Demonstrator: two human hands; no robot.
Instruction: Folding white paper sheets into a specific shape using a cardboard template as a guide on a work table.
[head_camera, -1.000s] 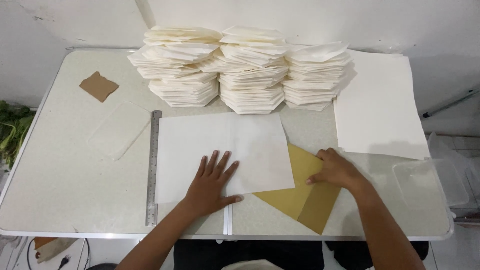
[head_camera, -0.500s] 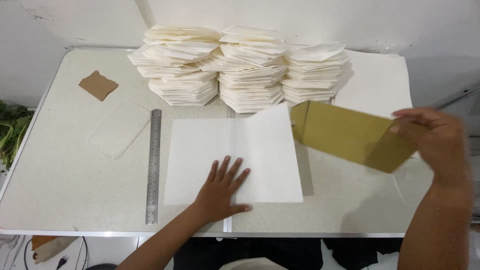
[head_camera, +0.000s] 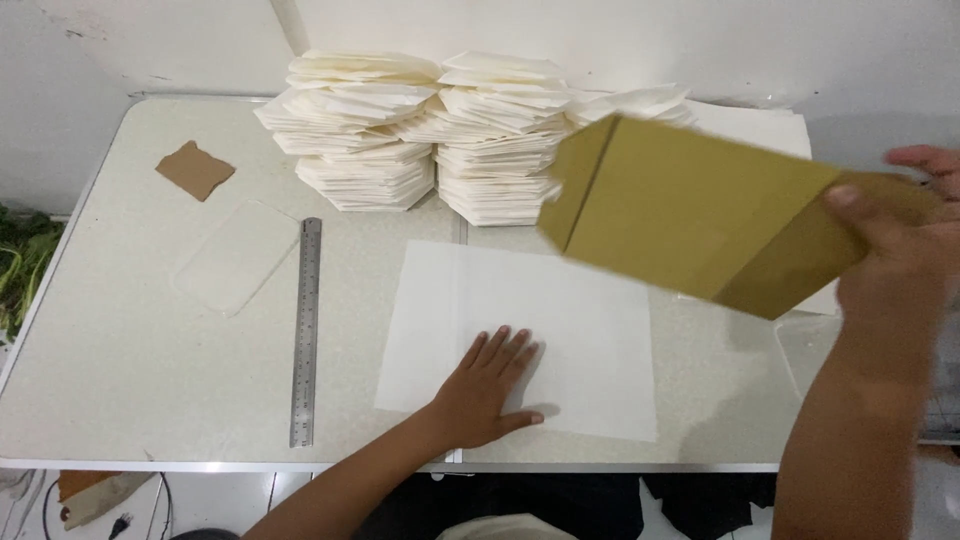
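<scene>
Left hand (head_camera: 490, 385): we press it flat on the white sheet (head_camera: 560, 335)
Right hand (head_camera: 895, 235): we grip the brown card (head_camera: 690, 215), which hides part of the paper stacks (head_camera: 430, 130)

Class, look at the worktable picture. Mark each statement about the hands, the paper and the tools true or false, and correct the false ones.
1. The left hand lies flat on the white sheet. True.
2. The right hand holds a metal ruler. False: it holds a folded tan card in the air; the ruler lies on the table.
3. Stacks of folded white paper stand at the table's far edge. True.
4. The brown scrap lies on the white sheet. False: it lies apart, near the far left corner.
</scene>
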